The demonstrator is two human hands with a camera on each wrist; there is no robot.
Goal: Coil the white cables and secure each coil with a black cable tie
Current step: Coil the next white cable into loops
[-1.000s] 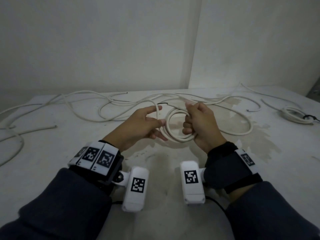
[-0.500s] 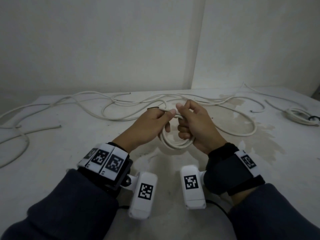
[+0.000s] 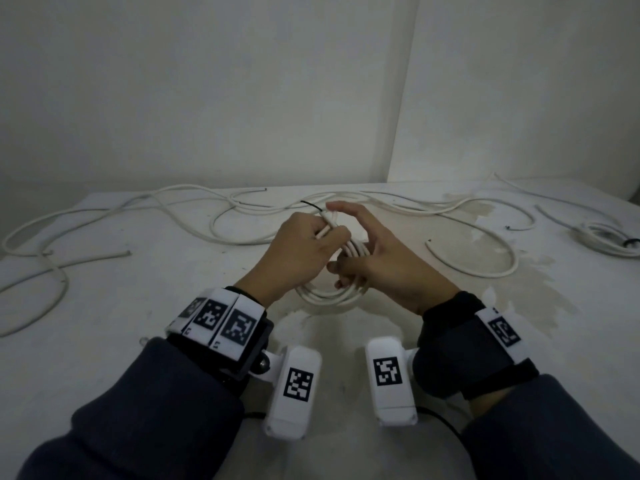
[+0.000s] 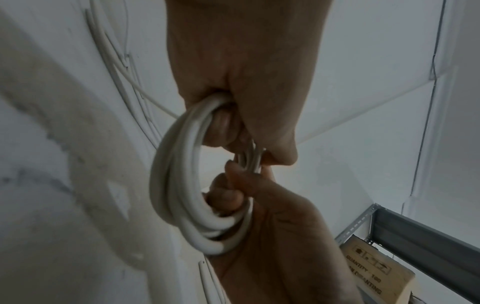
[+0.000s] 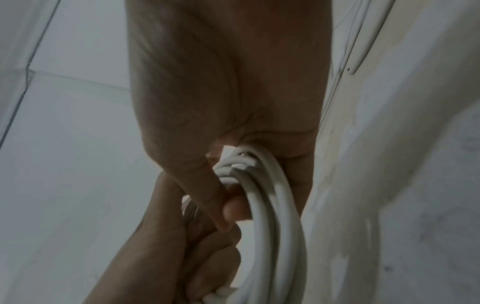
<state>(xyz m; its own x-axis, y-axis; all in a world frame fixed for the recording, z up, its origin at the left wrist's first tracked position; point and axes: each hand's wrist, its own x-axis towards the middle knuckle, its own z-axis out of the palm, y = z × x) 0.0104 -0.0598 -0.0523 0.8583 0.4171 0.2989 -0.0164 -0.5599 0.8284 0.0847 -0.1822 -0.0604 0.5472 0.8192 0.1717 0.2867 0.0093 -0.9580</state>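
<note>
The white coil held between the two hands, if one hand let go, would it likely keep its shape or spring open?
The white coil would probably loosen: no tie shows on it, and only the left hand and right hand hold its turns together. The loops hold smooth, rounded curves, suggesting a springy cable. It looks light, since fingers alone carry it.

A plain pale wall point(image 3: 207, 81) rises behind a worn whitish table point(image 3: 104, 306) and meets a second, brighter wall point(image 3: 519, 81) at a vertical corner right of centre. The tabletop is scuffed and marked with a brownish stain point(image 3: 519, 271) toward its right side, and the light is dim and cool. In the left wrist view a grey perforated metal shelf frame point(image 4: 415, 236) stands at the lower right with a cardboard box point(image 4: 376, 273) printed in dark lettering beside it.
</note>
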